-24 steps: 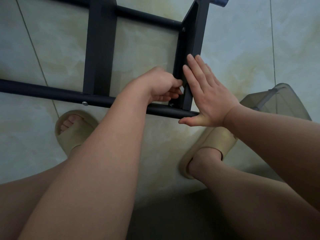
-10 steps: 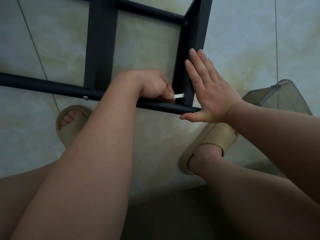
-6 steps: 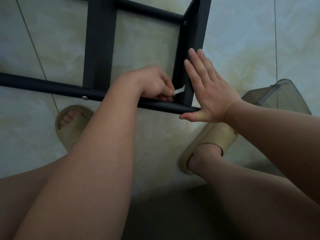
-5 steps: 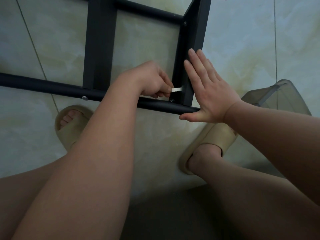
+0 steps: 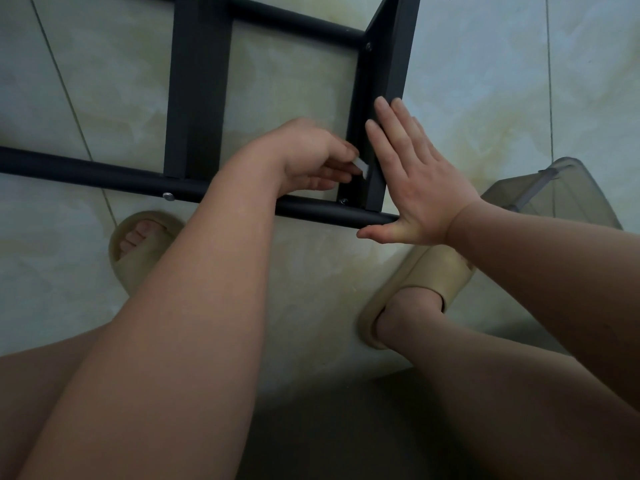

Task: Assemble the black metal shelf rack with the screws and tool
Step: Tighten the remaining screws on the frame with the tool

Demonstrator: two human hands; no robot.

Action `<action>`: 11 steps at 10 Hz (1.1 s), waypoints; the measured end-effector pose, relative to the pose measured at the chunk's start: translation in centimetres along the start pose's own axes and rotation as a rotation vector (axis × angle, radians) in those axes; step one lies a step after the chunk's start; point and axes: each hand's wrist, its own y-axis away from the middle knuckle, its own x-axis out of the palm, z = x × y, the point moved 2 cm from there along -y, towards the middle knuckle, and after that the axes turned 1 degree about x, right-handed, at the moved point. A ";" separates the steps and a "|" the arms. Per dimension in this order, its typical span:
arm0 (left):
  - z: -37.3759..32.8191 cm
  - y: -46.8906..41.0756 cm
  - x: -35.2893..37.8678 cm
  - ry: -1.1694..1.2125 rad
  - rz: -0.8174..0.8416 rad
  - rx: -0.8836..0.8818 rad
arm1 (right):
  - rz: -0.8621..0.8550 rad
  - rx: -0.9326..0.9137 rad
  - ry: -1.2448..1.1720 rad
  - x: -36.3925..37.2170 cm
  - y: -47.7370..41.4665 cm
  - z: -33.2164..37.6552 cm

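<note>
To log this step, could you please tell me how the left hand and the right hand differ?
The left hand is curled, pinching a small pale tool; the right hand is flat, fingers straight. The left hand works inside the black rack frame; the right hand rests against its outer side. Both are at one corner.

Rack (image 5: 197, 81) runs off top and left edges; tool (image 5: 361, 167) mostly hidden in left hand (image 5: 304, 157)

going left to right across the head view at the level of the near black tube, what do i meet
silver screw head → left hand → white tool → right hand → translucent grey bin
</note>
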 end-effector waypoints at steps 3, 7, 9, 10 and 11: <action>-0.1 -0.4 1.0 0.075 -0.027 -0.055 | 0.007 0.004 -0.004 -0.2 0.0 0.1; -0.7 -0.1 1.5 -0.004 -0.060 -0.024 | -0.001 -0.001 -0.007 0.0 -0.1 0.0; -0.6 -0.1 1.1 -0.090 -0.031 -0.052 | -0.005 -0.001 -0.006 0.0 -0.1 0.0; -0.6 -0.1 1.1 -0.113 -0.040 -0.048 | -0.006 -0.001 -0.006 0.0 -0.1 0.0; -0.7 -0.3 1.3 -0.093 -0.061 -0.035 | -0.008 -0.002 -0.011 0.1 -0.1 0.0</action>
